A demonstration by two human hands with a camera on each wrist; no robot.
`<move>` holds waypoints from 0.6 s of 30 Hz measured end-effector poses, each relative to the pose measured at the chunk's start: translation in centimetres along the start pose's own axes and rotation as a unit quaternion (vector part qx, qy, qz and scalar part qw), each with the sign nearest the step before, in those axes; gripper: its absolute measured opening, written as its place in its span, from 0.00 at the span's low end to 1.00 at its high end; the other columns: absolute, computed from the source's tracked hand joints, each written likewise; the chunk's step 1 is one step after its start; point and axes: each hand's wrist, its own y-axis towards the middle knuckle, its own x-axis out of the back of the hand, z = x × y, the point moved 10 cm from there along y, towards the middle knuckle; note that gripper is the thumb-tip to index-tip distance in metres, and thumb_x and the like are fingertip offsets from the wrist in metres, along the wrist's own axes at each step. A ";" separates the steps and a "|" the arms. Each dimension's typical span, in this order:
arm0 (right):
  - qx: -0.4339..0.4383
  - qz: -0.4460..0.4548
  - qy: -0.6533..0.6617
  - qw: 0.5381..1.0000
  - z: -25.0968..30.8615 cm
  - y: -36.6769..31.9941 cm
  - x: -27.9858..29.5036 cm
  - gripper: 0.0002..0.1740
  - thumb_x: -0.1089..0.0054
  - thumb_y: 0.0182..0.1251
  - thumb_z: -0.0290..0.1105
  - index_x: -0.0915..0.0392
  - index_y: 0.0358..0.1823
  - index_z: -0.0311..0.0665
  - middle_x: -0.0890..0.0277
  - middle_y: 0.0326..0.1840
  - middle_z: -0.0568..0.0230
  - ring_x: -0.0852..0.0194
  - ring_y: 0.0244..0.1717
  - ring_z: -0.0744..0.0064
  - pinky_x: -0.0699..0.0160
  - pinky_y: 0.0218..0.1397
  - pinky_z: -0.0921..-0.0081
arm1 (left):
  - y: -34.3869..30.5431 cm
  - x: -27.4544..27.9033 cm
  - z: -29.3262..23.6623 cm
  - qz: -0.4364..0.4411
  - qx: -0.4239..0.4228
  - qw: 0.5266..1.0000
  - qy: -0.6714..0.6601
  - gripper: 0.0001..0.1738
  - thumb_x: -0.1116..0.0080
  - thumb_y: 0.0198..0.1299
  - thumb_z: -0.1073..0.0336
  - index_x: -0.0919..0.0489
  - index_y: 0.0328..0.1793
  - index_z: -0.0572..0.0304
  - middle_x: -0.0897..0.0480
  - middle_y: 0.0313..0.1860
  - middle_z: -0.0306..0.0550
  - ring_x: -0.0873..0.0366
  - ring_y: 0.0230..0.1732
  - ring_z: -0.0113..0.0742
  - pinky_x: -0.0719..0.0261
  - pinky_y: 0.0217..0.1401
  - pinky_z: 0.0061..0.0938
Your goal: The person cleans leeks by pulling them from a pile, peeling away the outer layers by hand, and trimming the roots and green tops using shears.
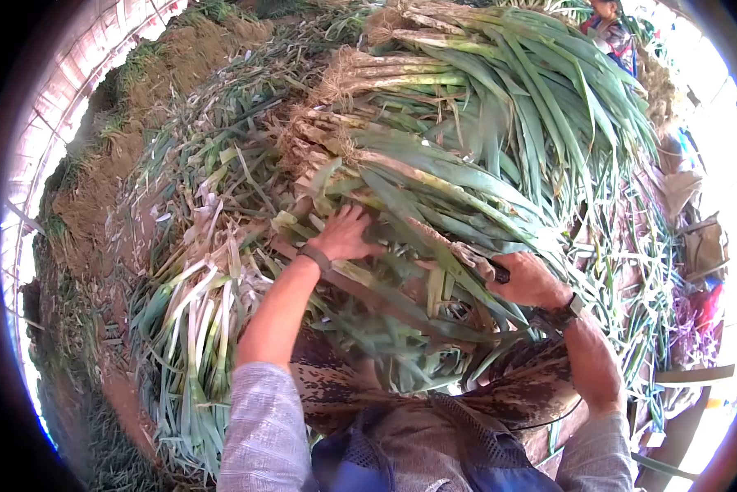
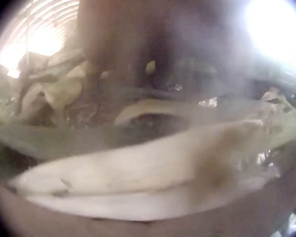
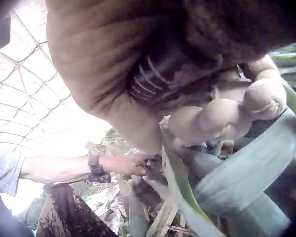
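My left hand (image 1: 348, 236) lies with spread fingers on leafy green stalks (image 1: 401, 283) in front of the body. In the left wrist view, a pale stalk (image 2: 133, 165) crosses close to the camera, and the fingers above it are blurred. Curled round a dark ridged handle (image 3: 153, 74), my right hand (image 1: 531, 280) is at the right side of the same leaves; whatever the handle belongs to is mostly hidden. Broad leaves (image 3: 251, 163) lie beside its fingers. Rooted long stalks (image 1: 434, 168) are heaped just beyond both hands.
Another heap of rooted stalks (image 1: 508, 74) lies farther away. Pale trimmed-looking stalks (image 1: 209, 320) stand at the left, near loose leaf scraps (image 1: 213, 123). Patterned trouser legs (image 1: 524, 385) are close below the hands. Part of another person (image 1: 614, 37) shows at the top right.
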 end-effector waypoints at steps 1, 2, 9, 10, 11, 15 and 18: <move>-0.003 0.005 0.003 1.000 0.4 -0.2 0.1 0.16 0.34 0.55 0.39 0.19 0.38 0.34 0.22 0.28 0.45 0.21 0.34 0.43 0.25 0.39 0.54 | -0.9 -0.5 -0.7 0.015 -0.046 0.998 0.036 0.58 0.39 0.48 0.25 0.34 0.72 0.67 0.35 0.70 0.58 0.41 0.73 0.59 0.40 0.74 0.50; -0.005 0.010 0.006 1.000 0.6 -0.3 0.1 0.15 0.35 0.55 0.39 0.20 0.35 0.33 0.22 0.27 0.45 0.22 0.34 0.43 0.26 0.39 0.54 | -2.0 -1.0 -1.4 0.030 -0.091 0.993 0.071 0.58 0.36 0.45 0.26 0.32 0.70 0.67 0.31 0.67 0.59 0.37 0.69 0.58 0.37 0.71 0.50; 0.037 0.010 0.005 0.999 1.0 1.2 -0.6 0.14 0.35 0.57 0.39 0.20 0.35 0.34 0.22 0.26 0.45 0.22 0.31 0.41 0.25 0.36 0.53 | -6.0 -4.1 -3.7 -0.016 -0.250 0.963 0.101 0.30 0.31 0.47 0.52 0.23 0.53 0.62 0.25 0.49 0.47 0.29 0.57 0.46 0.32 0.60 0.41; 0.029 0.021 -0.001 0.999 0.9 1.3 -1.1 0.15 0.35 0.56 0.38 0.20 0.37 0.34 0.22 0.27 0.45 0.22 0.32 0.41 0.25 0.37 0.53 | -6.4 -3.9 -4.0 -0.030 -0.263 0.961 0.084 0.21 0.36 0.44 0.66 0.22 0.48 0.59 0.25 0.44 0.43 0.28 0.54 0.42 0.31 0.56 0.37; 0.038 0.026 0.000 0.999 1.3 1.3 -1.3 0.15 0.35 0.56 0.38 0.20 0.37 0.34 0.22 0.27 0.45 0.22 0.32 0.41 0.25 0.37 0.53 | -6.6 -4.0 -3.8 -0.029 -0.253 0.964 0.082 0.21 0.36 0.44 0.66 0.22 0.48 0.59 0.25 0.44 0.43 0.28 0.54 0.42 0.31 0.56 0.37; 0.014 0.043 -0.002 0.999 0.5 1.7 -1.5 0.18 0.31 0.52 0.37 0.19 0.43 0.34 0.20 0.31 0.45 0.21 0.37 0.41 0.24 0.42 0.55 | -6.2 -4.8 -3.8 0.013 -0.274 0.960 0.049 0.18 0.41 0.43 0.72 0.20 0.44 0.58 0.21 0.44 0.47 0.25 0.51 0.45 0.29 0.54 0.38; 0.039 0.003 -0.001 0.999 0.3 1.5 -1.0 0.16 0.36 0.60 0.42 0.18 0.38 0.34 0.21 0.24 0.47 0.21 0.29 0.43 0.24 0.35 0.55 | -5.3 -5.3 -3.4 0.090 -0.235 0.966 0.067 0.13 0.42 0.43 0.73 0.19 0.39 0.59 0.19 0.40 0.49 0.22 0.48 0.49 0.28 0.53 0.41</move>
